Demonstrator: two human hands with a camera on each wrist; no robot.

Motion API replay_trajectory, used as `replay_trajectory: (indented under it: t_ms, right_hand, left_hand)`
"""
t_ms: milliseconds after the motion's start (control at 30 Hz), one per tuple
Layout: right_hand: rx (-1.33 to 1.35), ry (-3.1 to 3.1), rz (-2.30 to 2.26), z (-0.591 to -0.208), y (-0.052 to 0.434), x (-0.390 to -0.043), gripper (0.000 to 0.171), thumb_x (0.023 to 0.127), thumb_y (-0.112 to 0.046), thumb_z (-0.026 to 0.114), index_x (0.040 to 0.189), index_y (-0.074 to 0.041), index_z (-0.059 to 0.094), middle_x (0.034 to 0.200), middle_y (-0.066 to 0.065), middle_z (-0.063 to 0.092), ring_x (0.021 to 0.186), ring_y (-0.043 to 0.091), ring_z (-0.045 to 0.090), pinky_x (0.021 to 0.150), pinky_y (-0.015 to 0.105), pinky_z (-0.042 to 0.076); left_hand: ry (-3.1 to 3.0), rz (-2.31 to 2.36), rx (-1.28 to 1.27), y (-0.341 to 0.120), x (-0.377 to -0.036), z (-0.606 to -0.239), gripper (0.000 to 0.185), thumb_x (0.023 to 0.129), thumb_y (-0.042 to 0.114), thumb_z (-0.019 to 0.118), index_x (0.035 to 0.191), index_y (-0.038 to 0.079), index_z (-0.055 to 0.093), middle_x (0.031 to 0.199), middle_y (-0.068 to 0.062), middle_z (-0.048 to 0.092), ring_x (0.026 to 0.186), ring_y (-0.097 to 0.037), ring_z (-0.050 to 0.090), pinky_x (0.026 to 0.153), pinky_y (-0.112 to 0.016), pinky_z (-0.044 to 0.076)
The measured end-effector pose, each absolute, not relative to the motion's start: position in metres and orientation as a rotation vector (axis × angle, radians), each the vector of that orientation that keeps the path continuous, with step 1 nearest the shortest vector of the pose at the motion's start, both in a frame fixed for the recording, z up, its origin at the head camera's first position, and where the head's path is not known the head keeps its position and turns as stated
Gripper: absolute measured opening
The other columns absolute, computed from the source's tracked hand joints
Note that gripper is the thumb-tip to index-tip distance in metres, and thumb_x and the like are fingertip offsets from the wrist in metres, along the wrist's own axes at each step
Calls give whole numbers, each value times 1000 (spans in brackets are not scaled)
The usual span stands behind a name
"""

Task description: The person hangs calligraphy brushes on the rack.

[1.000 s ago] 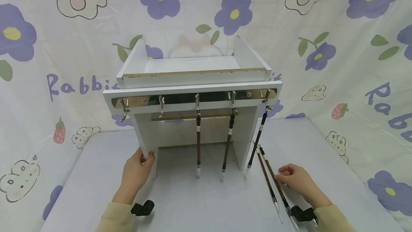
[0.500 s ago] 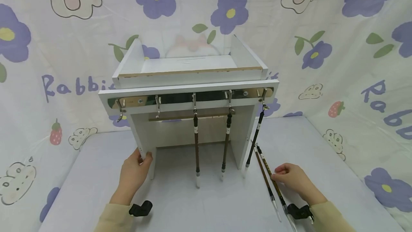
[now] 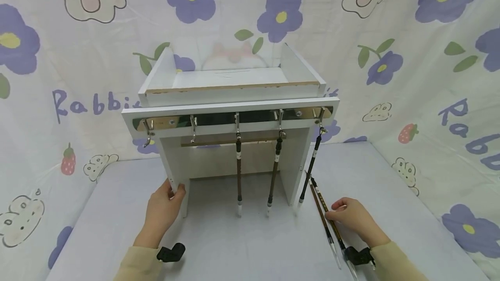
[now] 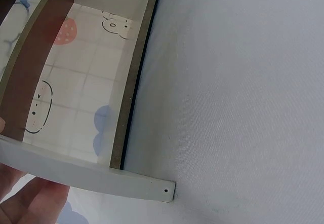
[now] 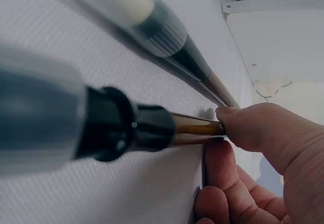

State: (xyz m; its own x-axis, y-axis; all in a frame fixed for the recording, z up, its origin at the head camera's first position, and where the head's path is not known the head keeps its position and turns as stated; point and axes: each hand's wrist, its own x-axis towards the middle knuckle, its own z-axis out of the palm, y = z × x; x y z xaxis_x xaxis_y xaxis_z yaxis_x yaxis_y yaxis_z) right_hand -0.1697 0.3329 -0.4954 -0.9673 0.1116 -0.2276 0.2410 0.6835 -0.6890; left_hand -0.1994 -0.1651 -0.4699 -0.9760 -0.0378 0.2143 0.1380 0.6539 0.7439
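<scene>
Your right hand (image 3: 353, 222) has its fingers (image 5: 253, 127) curled round the shaft of one long brown-handled calligraphy brush with a black ferrule (image 3: 327, 218), thumb and forefinger pinching it where it lies flat on the pale grey cloth-covered tabletop (image 3: 250, 246). Touching it on the side away from your palm lies a second brown calligraphy brush (image 3: 321, 217), its capped tip pointing back towards your wrist. Your left hand (image 3: 162, 209) grips the bottom of the front left leg of the white wooden hook rack (image 3: 234, 99), thumb on the outer face and fingers (image 4: 30, 203) wrapped behind, steadying it.

As I read it, you are at the pick-up: the pinch is made but the brush is not yet off the cloth. The next move calls for lifting it clear of its neighbour without rolling that one, turning it upright with the loop end uppermost, and carrying it up and left to a free hook while your left hand holds the rack firm.

Count: five metal hooks on the chrome rail (image 3: 234, 118); three brushes hanging, from the third (image 3: 238, 172), fourth (image 3: 274, 172) and fifth hook (image 3: 310, 172); two hooks bare, those nearest your left hand; two brushes on the tabletop by your right fingers.
</scene>
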Motion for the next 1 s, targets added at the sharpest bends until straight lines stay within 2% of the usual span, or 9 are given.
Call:
replay_trajectory:
  t_ms: [333, 700, 1000]
  right_hand:
    - [296, 2753, -1115, -495, 332, -168, 39, 81, -29, 76, 102, 1, 61, 92, 8, 66, 85, 24, 59, 72, 44, 48]
    - [350, 2750, -1206, -498, 334, -167, 28, 81, -23, 74, 92, 1, 65, 85, 8, 62, 76, 21, 54, 60, 32, 44]
    - [323, 2724, -1323, -481, 337, -156, 26, 88, -20, 67, 98, 3, 66, 80, 6, 66, 70, 18, 61, 61, 34, 50]
  left_hand:
    - [-2651, -1236, -97, -165, -199, -469, 48, 100, 38, 46, 140, 11, 48, 132, -20, 57, 111, -39, 61, 83, -54, 52]
    - [-2665, -1258, -69, -165, -199, -470, 51, 100, 40, 45, 142, 11, 46, 132, -19, 57, 111, -37, 60, 84, -53, 52]
    - [-2654, -1248, -77, -165, -199, -469, 48, 100, 38, 46, 140, 11, 48, 131, -20, 58, 110, -37, 61, 83, -53, 52]
